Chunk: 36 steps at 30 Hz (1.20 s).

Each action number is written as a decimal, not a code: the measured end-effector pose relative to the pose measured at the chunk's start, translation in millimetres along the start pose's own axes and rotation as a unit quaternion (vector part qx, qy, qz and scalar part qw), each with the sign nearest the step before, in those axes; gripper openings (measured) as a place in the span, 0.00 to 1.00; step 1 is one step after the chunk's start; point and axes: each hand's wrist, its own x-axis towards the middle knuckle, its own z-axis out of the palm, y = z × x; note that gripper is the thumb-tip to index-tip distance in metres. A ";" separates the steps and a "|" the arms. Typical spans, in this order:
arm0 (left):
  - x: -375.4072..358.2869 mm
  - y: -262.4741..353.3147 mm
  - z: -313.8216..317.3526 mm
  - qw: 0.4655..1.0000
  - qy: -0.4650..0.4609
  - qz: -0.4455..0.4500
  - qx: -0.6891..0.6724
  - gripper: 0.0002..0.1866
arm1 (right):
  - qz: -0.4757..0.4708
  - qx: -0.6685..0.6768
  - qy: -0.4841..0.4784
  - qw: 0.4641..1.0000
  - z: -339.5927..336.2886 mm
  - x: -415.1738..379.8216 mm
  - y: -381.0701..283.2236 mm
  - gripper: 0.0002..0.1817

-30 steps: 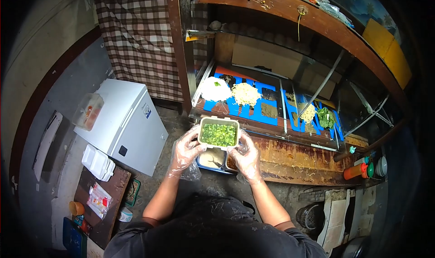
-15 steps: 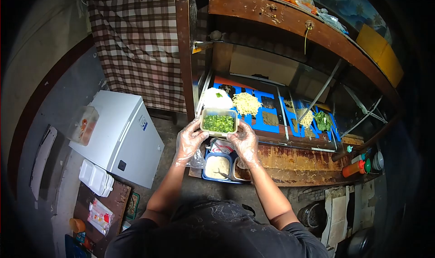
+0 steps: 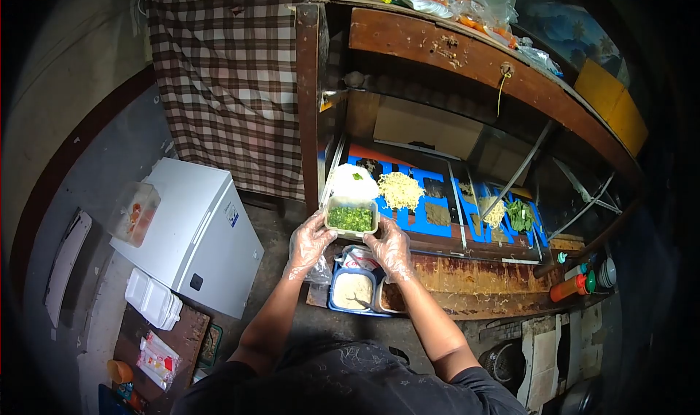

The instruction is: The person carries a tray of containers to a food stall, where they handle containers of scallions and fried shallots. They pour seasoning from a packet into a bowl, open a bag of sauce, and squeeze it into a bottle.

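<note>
At the near left corner of the counter [image 3: 437, 241], the left hand [image 3: 309, 244] and right hand [image 3: 392, 247] clamp opposite sides of the tub [image 3: 351, 235] of chopped greens [image 3: 350, 218]. Level handling and even, gentle pressure should best prevent spills.
</note>
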 end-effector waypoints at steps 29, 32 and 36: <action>6.1 -12.2 -14.9 0.988 0.085 0.004 0.128 0.31 | -0.036 -0.054 -0.008 0.998 -13.4 6.7 -5.5 0.35; 4.7 -3.8 -7.1 0.990 0.078 0.010 0.114 0.31 | -0.067 -0.054 -0.012 0.996 -6.6 8.6 -1.3 0.38; 9.5 -8.3 -5.9 0.992 0.076 0.003 0.098 0.31 | -0.010 0.046 -0.013 0.999 4.8 9.0 -8.0 0.41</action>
